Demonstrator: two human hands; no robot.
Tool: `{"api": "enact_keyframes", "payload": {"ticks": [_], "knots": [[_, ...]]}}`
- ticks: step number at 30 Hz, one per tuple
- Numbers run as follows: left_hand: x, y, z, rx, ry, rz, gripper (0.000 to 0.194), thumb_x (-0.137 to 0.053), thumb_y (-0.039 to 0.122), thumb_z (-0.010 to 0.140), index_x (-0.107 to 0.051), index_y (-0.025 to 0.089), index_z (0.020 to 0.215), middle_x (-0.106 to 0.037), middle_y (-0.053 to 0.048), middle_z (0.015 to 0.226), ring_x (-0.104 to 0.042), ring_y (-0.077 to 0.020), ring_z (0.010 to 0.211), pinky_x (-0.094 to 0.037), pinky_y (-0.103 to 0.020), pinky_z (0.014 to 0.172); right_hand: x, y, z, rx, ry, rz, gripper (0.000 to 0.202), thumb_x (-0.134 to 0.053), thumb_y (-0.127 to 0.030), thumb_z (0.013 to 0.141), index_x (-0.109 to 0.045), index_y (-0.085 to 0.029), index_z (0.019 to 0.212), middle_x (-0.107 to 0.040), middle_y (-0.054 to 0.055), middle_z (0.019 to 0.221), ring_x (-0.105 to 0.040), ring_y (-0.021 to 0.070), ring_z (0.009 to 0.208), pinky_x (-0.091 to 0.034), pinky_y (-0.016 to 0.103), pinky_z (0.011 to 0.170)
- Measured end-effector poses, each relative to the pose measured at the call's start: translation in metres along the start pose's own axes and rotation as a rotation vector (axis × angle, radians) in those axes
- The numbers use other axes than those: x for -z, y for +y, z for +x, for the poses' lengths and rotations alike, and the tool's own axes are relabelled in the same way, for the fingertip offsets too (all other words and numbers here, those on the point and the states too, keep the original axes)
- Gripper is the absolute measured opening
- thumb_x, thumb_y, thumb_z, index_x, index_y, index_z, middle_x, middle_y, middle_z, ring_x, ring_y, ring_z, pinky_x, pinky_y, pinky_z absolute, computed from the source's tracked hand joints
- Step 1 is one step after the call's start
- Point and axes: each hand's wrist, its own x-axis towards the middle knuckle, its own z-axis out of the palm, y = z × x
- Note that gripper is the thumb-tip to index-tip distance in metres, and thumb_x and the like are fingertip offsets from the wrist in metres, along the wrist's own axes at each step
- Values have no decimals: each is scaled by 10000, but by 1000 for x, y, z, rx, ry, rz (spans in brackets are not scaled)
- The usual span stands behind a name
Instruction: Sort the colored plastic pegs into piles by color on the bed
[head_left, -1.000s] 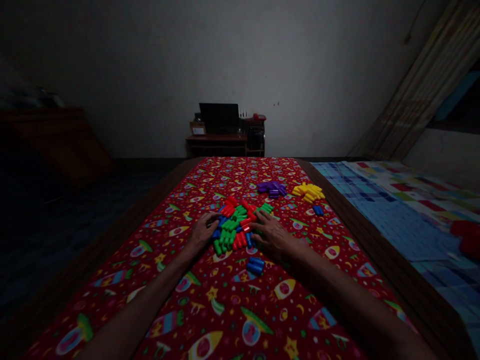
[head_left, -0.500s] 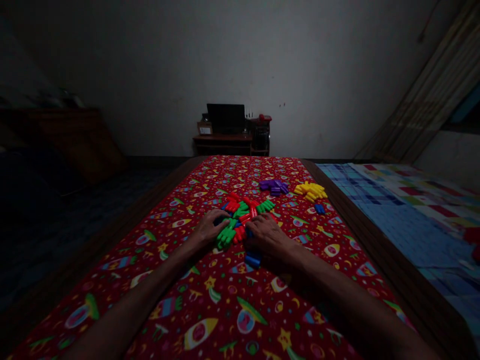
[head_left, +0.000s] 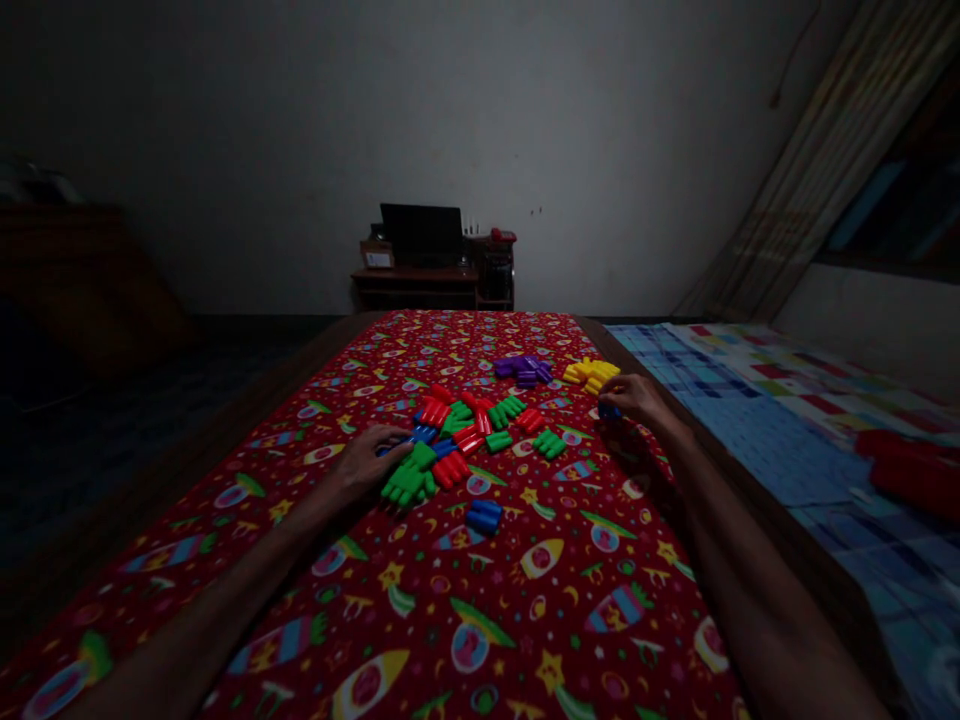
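Observation:
My left hand is at the left edge of a mixed pile, its fingers curled around a blue plastic block beside green blocks. Further right, my right hand reaches down with fingers pinched on a blue block, just in front of a yellow block heap. The fingers partly cover that block. Red blocks and more green ones lie between the hands. Nearer to me sits a separate blue block.
Purple blocks are grouped behind the pile. Everything lies on a red patterned cloth over a long surface with dark brown edges. A desk with a monitor stands at the far wall. Blue checked bedding spreads on the right.
My right hand has moved from the mixed pile out to the right, beside the yellow heap. My left hand stays at the pile's left edge. The view has turned slightly right.

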Motion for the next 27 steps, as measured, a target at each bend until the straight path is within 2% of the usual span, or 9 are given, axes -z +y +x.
{"api": "enact_keyframes", "payload": {"ticks": [3,6,9,12,16,20,23,27], "knots": [[3,-3,2,13,-46,-18,548,-537,679,626,-679,187,822,-697,-81,849,-650,-258,773,-546,-374,710,-3,11,-2,-14,-2,-69,160,-635,-214,710,-761,-159,790,-728,72,755,-658,190,681,-463,244,612],[7,-3,1,-10,-70,30,489,-535,639,644,-663,192,797,-698,-77,833,-646,-255,778,-534,-356,717,-4,10,-4,-29,33,-119,206,-599,-193,735,-759,-161,860,-741,82,823,-674,202,751,-476,256,668],[12,3,-1,-49,-12,123,423,-524,593,674,-641,194,750,-694,-86,853,-637,-258,820,-517,-351,766,1,-5,-5,-16,111,-99,268,-541,-193,783,-747,-151,949,-743,95,884,-680,205,816,-478,266,731],[15,17,-4,-86,101,160,392,-495,562,720,-636,199,755,-695,-91,892,-630,-261,865,-499,-353,812,3,-37,-9,90,114,3,254,-542,-202,798,-748,-149,938,-743,91,871,-678,197,799,-473,259,731],[9,47,-10,-118,146,82,365,-480,505,776,-658,191,828,-703,-76,893,-642,-242,836,-496,-339,785,-14,-97,-32,376,-49,269,256,-522,-274,863,-726,-158,963,-733,68,818,-656,160,709,-458,234,651],[-14,76,-14,-156,40,-42,331,-509,478,773,-671,192,806,-709,-46,830,-636,-212,788,-484,-294,734,-45,-141,-66,623,-211,432,373,-555,-322,870,-616,-140,1190,-709,84,901,-610,146,709,-433,236,644],[-29,88,-13,-108,-19,-154,374,-510,498,760,-685,170,804,-690,-28,753,-618,-189,709,-469,-265,668,-59,-147,-79,686,-254,434,303,-588,-224,835,-638,-136,1120,-678,68,850,-570,138,710,-401,225,637],[-35,90,-12,-15,-52,-255,406,-528,516,722,-688,144,742,-632,1,632,-570,-161,614,-430,-236,580,-62,-139,-73,614,-353,422,175,-536,-196,850,-686,-131,910,-574,-8,644,-458,89,565,-317,196,546]]}}
